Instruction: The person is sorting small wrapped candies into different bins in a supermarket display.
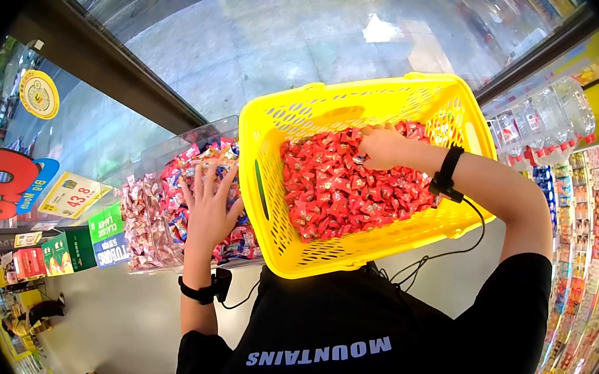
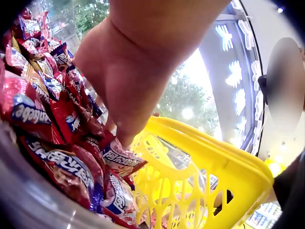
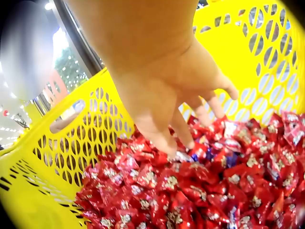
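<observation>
A yellow plastic basket (image 1: pixel 366 251) heaped with small red-wrapped candies (image 1: pixel 336 183) sits in front of the person. My right hand (image 1: pixel 382 148) reaches into it from the right. In the right wrist view, the fingers of that right hand (image 3: pixel 167 100) point down, loosely spread, with their tips at the top of the red candies (image 3: pixel 190 191); no candy shows in their grasp. To the basket's left, my left hand (image 1: pixel 209 210) lies with spread fingers over mixed wrapped candies (image 1: pixel 172 214) in a clear bin. The left wrist view shows red and blue wrappers (image 2: pixel 62 114) beside the left hand (image 2: pixel 128 76).
Price signs (image 1: pixel 78 196) and small boxes (image 1: pixel 70 250) stand left of the clear bin. Water bottles (image 1: pixel 543 121) and hanging packets (image 1: pixel 589 239) are at the right. Window glass (image 1: pixel 257 29) lies beyond the basket. A cable (image 1: pixel 419 265) runs from the right wrist.
</observation>
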Tool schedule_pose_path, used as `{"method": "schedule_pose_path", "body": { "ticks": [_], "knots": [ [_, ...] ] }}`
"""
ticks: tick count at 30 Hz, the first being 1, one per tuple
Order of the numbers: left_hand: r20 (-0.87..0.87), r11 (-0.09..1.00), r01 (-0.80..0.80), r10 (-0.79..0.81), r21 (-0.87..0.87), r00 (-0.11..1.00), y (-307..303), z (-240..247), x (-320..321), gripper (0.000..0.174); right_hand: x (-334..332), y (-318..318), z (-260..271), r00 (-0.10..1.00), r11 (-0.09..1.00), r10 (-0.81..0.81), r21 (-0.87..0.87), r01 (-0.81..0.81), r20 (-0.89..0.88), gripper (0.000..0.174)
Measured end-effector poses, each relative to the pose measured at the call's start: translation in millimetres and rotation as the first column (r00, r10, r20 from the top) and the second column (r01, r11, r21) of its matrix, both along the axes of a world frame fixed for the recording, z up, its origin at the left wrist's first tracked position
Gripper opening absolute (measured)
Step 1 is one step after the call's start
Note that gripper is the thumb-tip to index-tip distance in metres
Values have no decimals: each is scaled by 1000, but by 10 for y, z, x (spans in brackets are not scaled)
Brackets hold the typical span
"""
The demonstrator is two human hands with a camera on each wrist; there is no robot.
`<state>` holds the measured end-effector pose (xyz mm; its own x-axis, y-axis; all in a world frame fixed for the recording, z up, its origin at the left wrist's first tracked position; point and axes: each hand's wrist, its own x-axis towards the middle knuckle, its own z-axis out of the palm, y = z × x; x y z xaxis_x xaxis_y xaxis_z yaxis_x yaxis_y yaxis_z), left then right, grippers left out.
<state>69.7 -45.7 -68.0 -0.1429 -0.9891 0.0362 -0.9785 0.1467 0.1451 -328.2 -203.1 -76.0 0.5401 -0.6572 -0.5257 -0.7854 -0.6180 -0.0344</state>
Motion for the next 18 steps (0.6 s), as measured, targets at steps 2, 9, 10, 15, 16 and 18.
{"method": "schedule_pose_path", "body": {
  "ticks": [2, 9, 10, 15, 16, 18],
  "knots": [
    [0, 999, 31, -31, -27, 1000, -56, -89, 55, 66, -24, 42, -190, 1000, 999, -10, -45, 11, 22, 29],
    [76, 998, 56, -57, 14, 995, -233, -119, 156, 70, 10, 69, -334, 989, 990, -134, -33, 137, 61, 21],
    [73, 997, 56, -59, 46, 996, -260, -77, 159, 71, 13, 84, -358, 987, 988, -142, -51, 147, 78, 20],
    [85, 992, 64, -74, 109, 994, -466, -101, 209, 72, 71, 149, -422, 982, 972, -154, -159, 171, 113, 17],
    [98, 988, 58, -72, 142, 993, -517, -88, 219, 73, 68, 140, -440, 982, 970, -151, -175, 170, 116, 17],
    [105, 986, 84, -99, 142, 989, -604, -147, 245, 75, 100, 119, -393, 981, 973, -161, -150, 176, 104, 16]
  ]
}}
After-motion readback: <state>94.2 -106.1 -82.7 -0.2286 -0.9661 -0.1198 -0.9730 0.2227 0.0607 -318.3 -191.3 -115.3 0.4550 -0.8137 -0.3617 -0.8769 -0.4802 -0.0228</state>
